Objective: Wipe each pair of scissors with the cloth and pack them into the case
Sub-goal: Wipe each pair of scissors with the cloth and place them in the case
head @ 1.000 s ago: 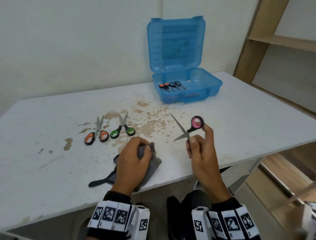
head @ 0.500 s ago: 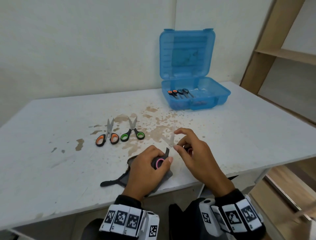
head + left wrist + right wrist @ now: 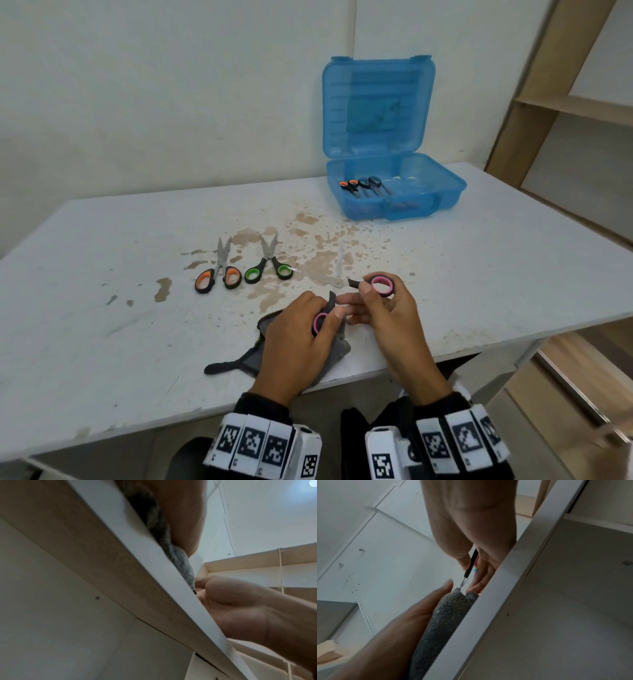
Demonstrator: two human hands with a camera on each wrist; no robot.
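Observation:
Both hands hold the pink-handled scissors (image 3: 381,285) spread open just above the table's front edge. My right hand (image 3: 385,317) pinches one pink loop. My left hand (image 3: 296,339) grips the other loop and rests on the grey cloth (image 3: 337,353). The blades (image 3: 337,274) point away and look blurred. The right wrist view shows the black handle (image 3: 473,559) between my fingers, beside the cloth (image 3: 447,615). Orange-handled scissors (image 3: 217,275) and green-handled scissors (image 3: 269,267) lie on the table at the left. The open blue case (image 3: 445,198) stands at the back with scissors (image 3: 363,185) inside.
The white table (image 3: 102,308) has brown stains across its middle. A wooden shelf unit (image 3: 565,109) stands at the right. In the left wrist view the table's front edge (image 3: 154,574) crosses the picture, with the cloth (image 3: 181,563) above it.
My right hand brought the pink scissors down from the air to the cloth. My left hand took one loop, and the two handles have since been pulled apart.

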